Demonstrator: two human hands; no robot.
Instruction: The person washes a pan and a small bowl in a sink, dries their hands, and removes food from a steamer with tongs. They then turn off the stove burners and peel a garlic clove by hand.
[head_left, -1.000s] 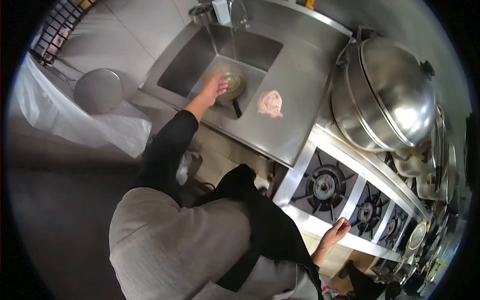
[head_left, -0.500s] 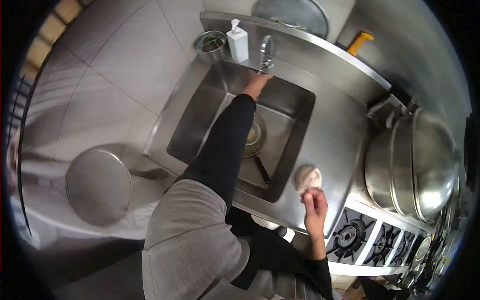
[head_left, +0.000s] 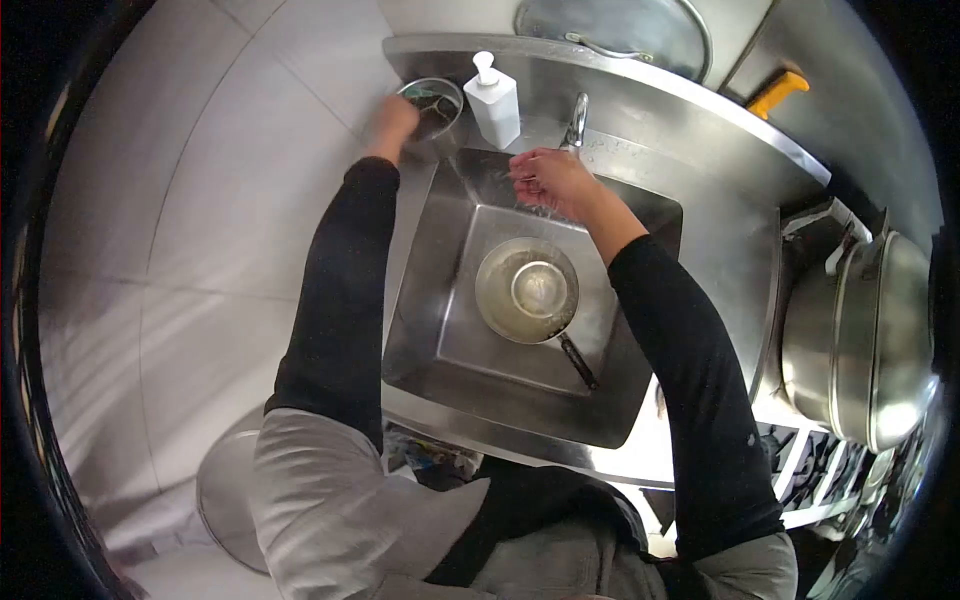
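Note:
My left hand (head_left: 392, 118) reaches to the back left corner of the sink and touches the rim of a small metal cup (head_left: 438, 100) with dark items inside. The hand is blurred, so its grip is unclear. My right hand (head_left: 545, 180) hovers over the steel sink (head_left: 450, 340) just below the faucet (head_left: 575, 112), fingers curled together, with nothing visible in them. A round frying pan (head_left: 527, 290) holding water lies in the basin, its dark handle pointing to the front right. A white soap dispenser (head_left: 493, 95) stands between cup and faucet.
A large steel pot with a lid (head_left: 865, 340) stands on the right, beside gas burners (head_left: 800, 470). A round lid (head_left: 610, 25) and a yellow handle (head_left: 775, 90) rest on the back ledge. A round metal stool or lid (head_left: 230, 500) sits on the tiled floor at left.
My left hand left the faucet for the metal cup at the corner. My right hand rose from the pinkish lump on the counter to under the faucet. The view shifted over the sink.

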